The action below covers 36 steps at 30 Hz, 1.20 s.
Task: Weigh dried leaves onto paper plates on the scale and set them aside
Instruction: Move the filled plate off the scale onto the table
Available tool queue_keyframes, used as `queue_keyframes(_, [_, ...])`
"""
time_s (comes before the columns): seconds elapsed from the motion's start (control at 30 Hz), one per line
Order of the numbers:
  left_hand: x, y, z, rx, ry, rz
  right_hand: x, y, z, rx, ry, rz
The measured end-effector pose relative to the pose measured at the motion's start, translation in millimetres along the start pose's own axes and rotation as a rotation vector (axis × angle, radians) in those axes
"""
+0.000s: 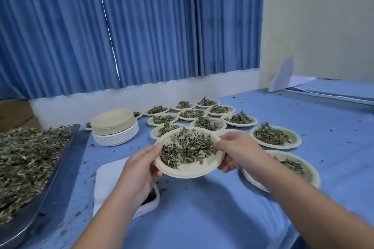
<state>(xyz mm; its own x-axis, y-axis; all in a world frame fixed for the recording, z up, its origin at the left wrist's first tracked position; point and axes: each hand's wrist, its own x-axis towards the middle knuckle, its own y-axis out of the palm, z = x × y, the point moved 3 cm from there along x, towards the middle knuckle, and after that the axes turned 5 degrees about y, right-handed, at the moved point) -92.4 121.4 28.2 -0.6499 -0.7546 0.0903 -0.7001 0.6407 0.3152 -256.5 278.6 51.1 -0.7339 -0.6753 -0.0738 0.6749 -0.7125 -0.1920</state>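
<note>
A cream paper plate [188, 171] heaped with dried green leaves [187, 147] is held in the air above the blue table, tilted a little toward me. My left hand [139, 168] grips its left rim, thumb on top. My right hand [235, 150] grips the right rim. Below and to the left lies the white scale [110, 180]; my left forearm partly covers it and its dark display.
A steel tray [50, 178] full of dried leaves sits at the left. A stack of empty paper plates [114, 125] stands behind the scale. Several filled plates [276, 136] spread across the table's middle and right, one [303, 168] under my right forearm. Leaf crumbs litter the cloth.
</note>
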Motion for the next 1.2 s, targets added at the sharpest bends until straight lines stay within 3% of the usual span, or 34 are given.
queue_keyframes(0.17, [-8, 74, 20, -0.154, -0.037, 0.062, -11, -81, -6, -0.071, 0.009, -0.147])
queue_keyframes(0.37, [-16, 164, 38, -0.286, -0.108, 0.187, -32, -175, -21, 0.017, 0.074, -0.317])
queue_keyframes(0.57, [-26, 227, 52, -0.201, -0.159, 0.3, -51, -250, -40, -0.007, 0.125, -0.528])
queue_keyframes(0.93, [-32, 234, 55, -0.162, -0.137, 0.314, -47, -292, -106, -0.013, 0.37, -0.727])
queue_keyframes(1.2, [-26, 208, 52, -0.128, -0.095, 0.243, -37, -287, -125, -0.052, 0.44, -0.75])
